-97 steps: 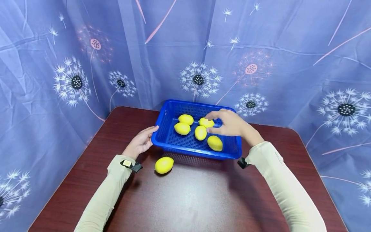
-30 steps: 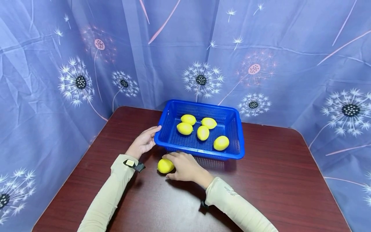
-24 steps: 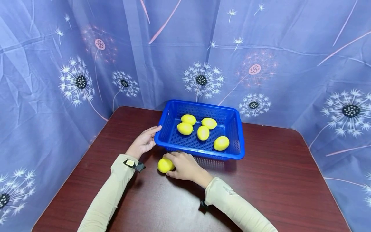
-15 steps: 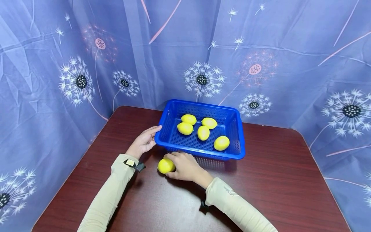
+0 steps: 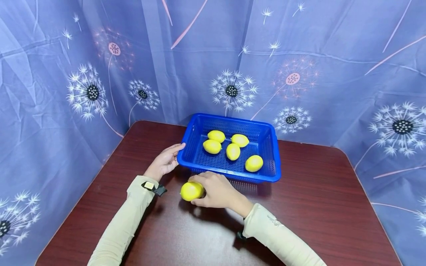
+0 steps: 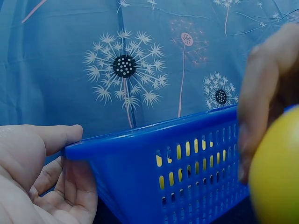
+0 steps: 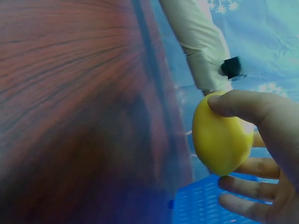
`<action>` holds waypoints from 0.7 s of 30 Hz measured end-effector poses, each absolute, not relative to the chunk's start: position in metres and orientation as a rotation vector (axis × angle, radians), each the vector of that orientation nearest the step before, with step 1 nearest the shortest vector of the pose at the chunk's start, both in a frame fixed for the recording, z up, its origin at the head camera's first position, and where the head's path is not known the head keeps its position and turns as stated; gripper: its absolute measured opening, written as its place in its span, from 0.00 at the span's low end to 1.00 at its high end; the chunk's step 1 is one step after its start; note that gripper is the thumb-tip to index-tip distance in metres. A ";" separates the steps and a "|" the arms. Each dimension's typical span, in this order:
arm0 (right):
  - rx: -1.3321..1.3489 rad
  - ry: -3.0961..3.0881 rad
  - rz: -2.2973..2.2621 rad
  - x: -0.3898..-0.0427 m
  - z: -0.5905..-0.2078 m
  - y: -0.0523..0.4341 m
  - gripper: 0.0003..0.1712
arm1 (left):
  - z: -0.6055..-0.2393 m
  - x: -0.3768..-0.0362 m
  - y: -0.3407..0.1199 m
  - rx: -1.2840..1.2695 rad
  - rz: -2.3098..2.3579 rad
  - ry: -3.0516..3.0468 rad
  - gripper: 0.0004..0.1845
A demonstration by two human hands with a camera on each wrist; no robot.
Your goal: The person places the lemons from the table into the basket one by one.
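- A yellow lemon (image 5: 191, 190) sits pinched between thumb and fingers of the right hand (image 5: 214, 190), just off the dark wooden table (image 5: 316, 207) in front of the blue basket (image 5: 229, 173); the grip wraps its right side, seemingly for lifting
- The left hand (image 5: 164, 162) rests with relaxed fingers against the basket's left corner, apparently steadying it
- Five lemons (image 5: 233, 151) lie inside; a dandelion-print cloth (image 5: 299, 55) hangs behind

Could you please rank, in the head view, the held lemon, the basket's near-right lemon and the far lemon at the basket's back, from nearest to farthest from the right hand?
1. held lemon, in the right hand, before the basket.
2. near-right lemon, in the basket.
3. far lemon, back left.
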State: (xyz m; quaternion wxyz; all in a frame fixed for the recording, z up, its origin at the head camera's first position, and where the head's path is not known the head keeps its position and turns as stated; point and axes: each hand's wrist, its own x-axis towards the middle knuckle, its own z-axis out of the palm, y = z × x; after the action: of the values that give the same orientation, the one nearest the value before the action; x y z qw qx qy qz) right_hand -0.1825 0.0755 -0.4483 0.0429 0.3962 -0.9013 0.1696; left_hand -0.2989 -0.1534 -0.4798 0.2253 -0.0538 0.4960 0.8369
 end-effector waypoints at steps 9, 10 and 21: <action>1.266 -2.689 0.581 -0.181 -0.420 0.088 0.33 | -0.480 -0.299 -0.154 -0.143 2.327 1.346 0.06; 1.263 -2.688 0.592 -0.181 -0.417 0.090 0.33 | -0.480 -0.299 -0.154 -0.139 2.329 1.344 0.06; 1.223 -2.698 0.603 -0.194 -0.381 0.116 0.33 | -0.481 -0.299 -0.153 -0.162 2.329 1.339 0.05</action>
State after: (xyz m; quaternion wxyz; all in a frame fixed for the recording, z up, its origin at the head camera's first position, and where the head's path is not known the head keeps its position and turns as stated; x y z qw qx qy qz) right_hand -0.1944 0.1165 -0.3814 0.0594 0.4038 -0.8910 0.1991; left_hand -0.2994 -0.1535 -0.4806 0.2233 -0.0587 0.4850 0.8435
